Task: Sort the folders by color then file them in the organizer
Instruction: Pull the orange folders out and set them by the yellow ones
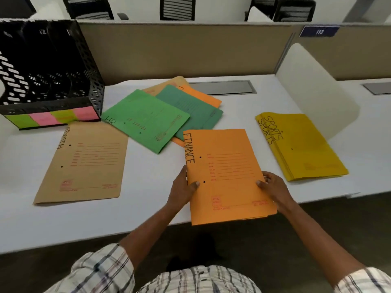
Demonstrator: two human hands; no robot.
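A: From the head camera, what have the hands got?

B: Both are on the orange FINANCE folder (226, 166). The left hand (184, 188) pinches its left edge, thumb on top and fingers underneath. The right hand (275, 189) grips the right edge the same way, thumb on the cover.

A: Where does it sit?

B: At the near middle of the white desk (148, 208), its near end hanging over the desk's edge. Layered edges show at its near right corner, so it looks like more than one folder.

A: And the rest?

B: To the right lies the yellow SPORTS stack (302, 149), apart from the orange one. On the near left is a brown folder (84, 163), flat and alone. Further back there's an unsorted heap: a light green HR folder (146, 119) lies over a darker green folder (190, 106), with another orange folder (203, 96) and a second brown one (167, 84) showing from underneath at the far side.

A: The organizer?

B: The black mesh organizer (93, 81) stands at the far left – I can't see any folder in its slots. Green and pink labels (53, 118) run along its front, just beyond the near brown folder.
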